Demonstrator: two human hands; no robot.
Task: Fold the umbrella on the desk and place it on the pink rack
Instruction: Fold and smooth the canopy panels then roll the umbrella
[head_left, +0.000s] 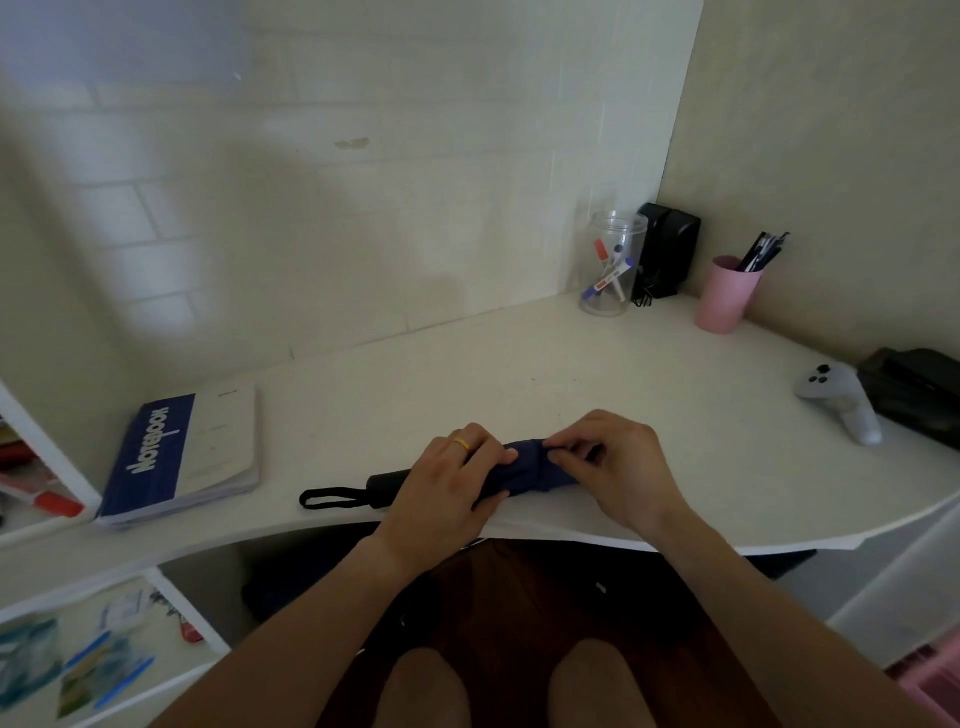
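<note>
Head view: a dark blue umbrella (524, 470) lies collapsed along the near edge of the white desk (519, 374), its length running from 9 o'clock to 3 o'clock. Its black handle (387, 486) points toward 9 o'clock, and a black wrist loop (330, 499) trails flat on the desk beyond it.

The left hand (447, 486) wraps over the umbrella just past the handle, fingers curled round the bundled cloth; a gold ring (461, 444) sits on one finger. The right hand (618, 467) is at 3 o'clock of the left, touching the same cloth, thumb and fingertips pinching a fold near the umbrella's middle. The two hands are close, nearly meeting over the cloth.

At 9 o'clock of the umbrella, well apart, a blue-and-white notebook (182, 457) lies on the desk. Toward 1 o'clock, in the far corner, a clear jar (613, 265) holds markers, with a black box (670, 249) just beside it and a pink cup (727, 293) of pens near that. At 3 o'clock, a grey controller (841, 400) rests beside a dark case (919, 387). Something pink (935, 675) shows at the lower right edge, too cut off to tell what it is.
</note>
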